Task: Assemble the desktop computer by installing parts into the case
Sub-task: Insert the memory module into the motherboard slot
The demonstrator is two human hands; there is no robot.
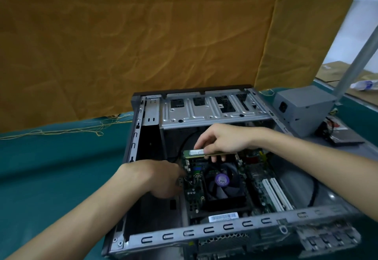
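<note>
An open grey computer case [204, 232] lies on its side on the green table. Inside it sits the motherboard [259, 186] with a black CPU fan [222, 182] bearing a purple sticker. My right hand [223, 140] pinches a green RAM stick [194, 153] by its long edges, level, just above the board's far edge behind the fan. My left hand [161, 178] is inside the case left of the fan, its fingers curled and reaching the board's left edge; what the fingertips touch is blurred.
A grey power supply [304, 106] stands on the table at the right of the case, with a flat dark drive [343, 137] and cables beside it. A metal pole [360, 55] rises at the far right. Orange cloth [133, 41] hangs behind the table.
</note>
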